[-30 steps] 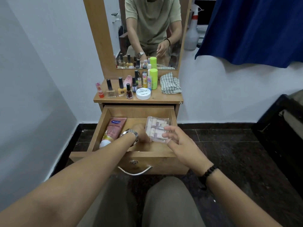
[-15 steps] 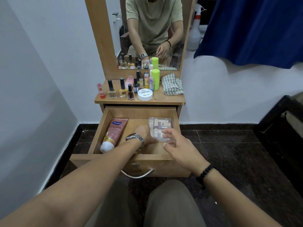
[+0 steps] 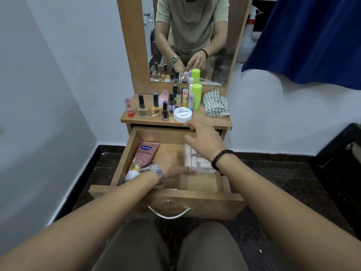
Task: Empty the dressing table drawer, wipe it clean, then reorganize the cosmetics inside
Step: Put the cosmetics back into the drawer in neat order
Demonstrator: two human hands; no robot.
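Drawer (image 3: pixel 125 153) pulled open beneath both hands, refilling under way. Clear compartment box (image 3: pixel 197 161) lies beside the left hand (image 3: pixel 173 165), whose flat fingers touch its near edge. Right hand (image 3: pixel 205 141), relaxed and empty, reaches toward the nail-polish remover tub (image 3: pixel 182 114); best grasped by its rim, clear of neighbouring bottles.
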